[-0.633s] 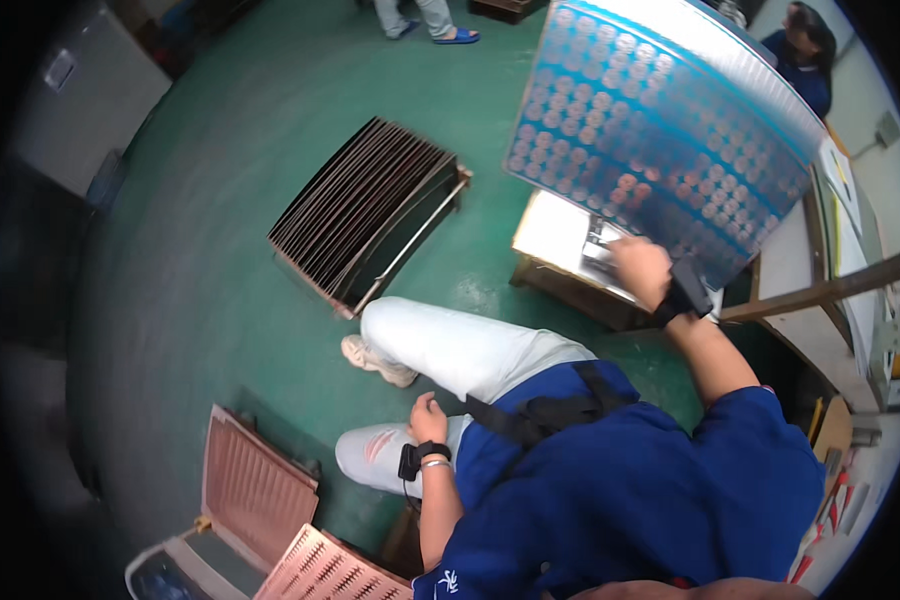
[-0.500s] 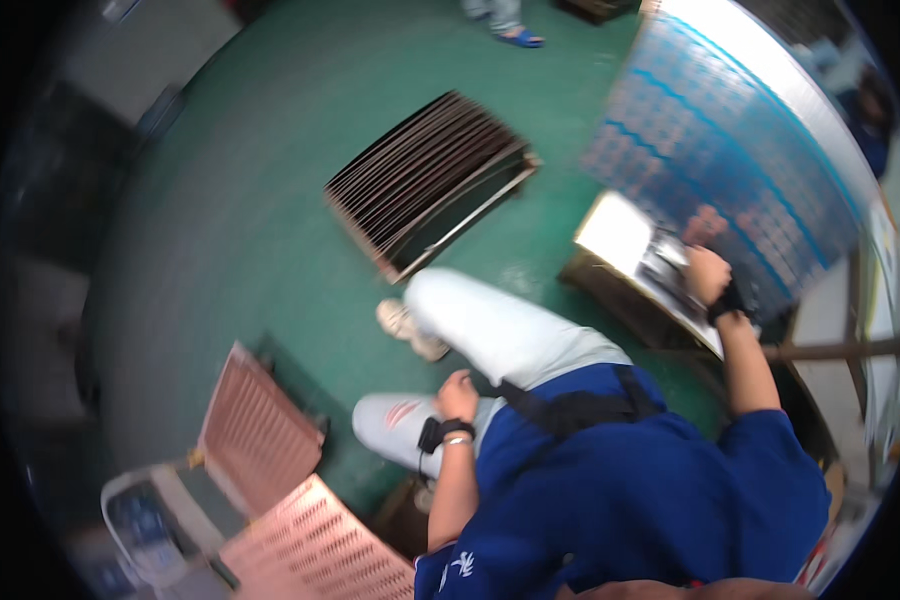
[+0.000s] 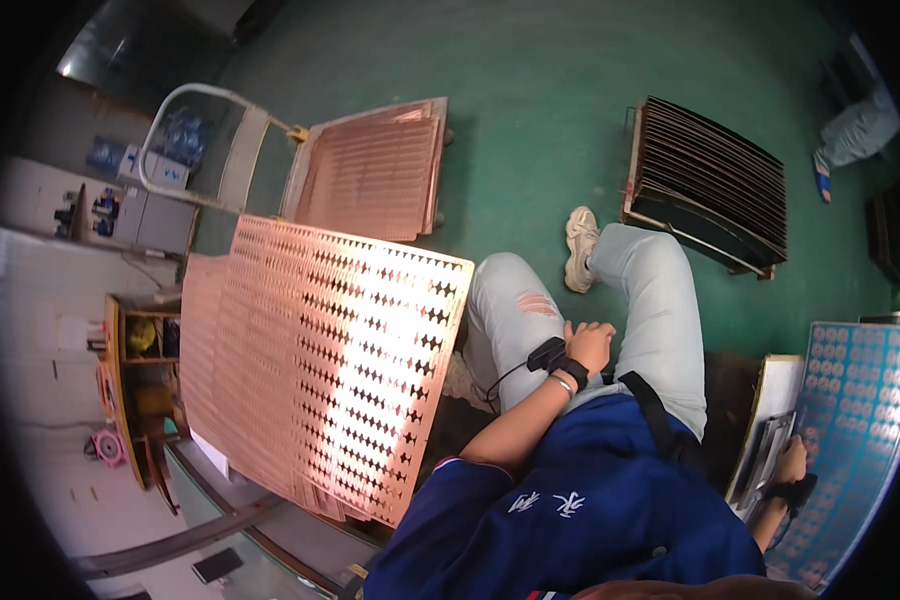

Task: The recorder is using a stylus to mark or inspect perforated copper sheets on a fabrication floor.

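Observation:
My left hand [image 3: 590,346] rests above my left thigh. Its fingers are apart and loosely bent, and it holds nothing that I can see. At the lower right, my right hand [image 3: 792,462] is curled beside a grey metal frame-like tool [image 3: 767,455], which lies on a white-topped stand [image 3: 776,385]. Its fingertips are partly hidden, so what they grip cannot be made out. Just beyond that hand stands a blue panel [image 3: 850,410] printed with rows of pale round patterns. To my left lies a stack of perforated copper-coloured sheets [image 3: 370,350], the top one shining.
A flat cart [image 3: 295,185] with a pale push handle carries more copper-coloured sheets [image 3: 375,170]. Ahead, a dark slatted rack [image 3: 710,180] stands on the green floor. Another person's legs [image 3: 858,130] show at the far right. Wooden shelving [image 3: 120,350] stands at the left.
My view has swung left, so the copper sheets now fill the left and the blue panel sits at the right edge. My left hand stays at my lap, my right by the stand.

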The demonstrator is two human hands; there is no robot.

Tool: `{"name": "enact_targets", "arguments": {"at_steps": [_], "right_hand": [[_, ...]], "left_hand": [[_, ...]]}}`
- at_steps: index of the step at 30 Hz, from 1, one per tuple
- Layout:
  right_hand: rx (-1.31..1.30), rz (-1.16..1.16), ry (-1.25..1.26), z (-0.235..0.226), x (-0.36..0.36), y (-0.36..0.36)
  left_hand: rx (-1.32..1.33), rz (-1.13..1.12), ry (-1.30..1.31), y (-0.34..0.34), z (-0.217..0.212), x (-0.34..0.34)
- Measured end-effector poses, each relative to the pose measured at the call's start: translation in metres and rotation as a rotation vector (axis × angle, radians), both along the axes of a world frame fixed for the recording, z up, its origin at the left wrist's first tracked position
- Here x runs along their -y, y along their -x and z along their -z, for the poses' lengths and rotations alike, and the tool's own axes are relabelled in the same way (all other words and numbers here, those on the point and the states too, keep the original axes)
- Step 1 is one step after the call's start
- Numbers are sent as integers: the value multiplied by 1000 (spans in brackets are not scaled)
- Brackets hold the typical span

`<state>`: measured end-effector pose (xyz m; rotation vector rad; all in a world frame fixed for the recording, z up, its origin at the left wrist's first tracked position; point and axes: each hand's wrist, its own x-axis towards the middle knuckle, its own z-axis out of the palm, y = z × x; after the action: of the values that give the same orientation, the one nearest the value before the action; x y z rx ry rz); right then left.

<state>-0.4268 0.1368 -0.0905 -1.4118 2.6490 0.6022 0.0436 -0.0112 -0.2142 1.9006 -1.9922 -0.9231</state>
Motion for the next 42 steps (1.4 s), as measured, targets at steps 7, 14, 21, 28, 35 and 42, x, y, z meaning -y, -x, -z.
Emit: {"name": "enact_targets", "arguments": {"at_steps": [7, 14, 21, 28, 35, 42], "right_hand": [[341, -358, 552, -82, 117, -92], [1244, -461, 726, -87, 207, -232], [1724, -551, 701, -77, 226, -334], [1983, -741, 470, -88, 235, -390], [2026, -859, 312, -78, 232, -418], [2036, -889, 135, -81, 232, -447]], "left_hand": [[-728, -211, 79, -5, -55, 12], [-1288, -661, 337, -56, -129, 15], [-1471, -989, 512, -94, -161, 3], [-1424, -1112, 470, -86, -168, -12], [-1370, -1173, 381, -69, -164, -46], [-1412, -1168, 264, -69, -174, -50]]}}
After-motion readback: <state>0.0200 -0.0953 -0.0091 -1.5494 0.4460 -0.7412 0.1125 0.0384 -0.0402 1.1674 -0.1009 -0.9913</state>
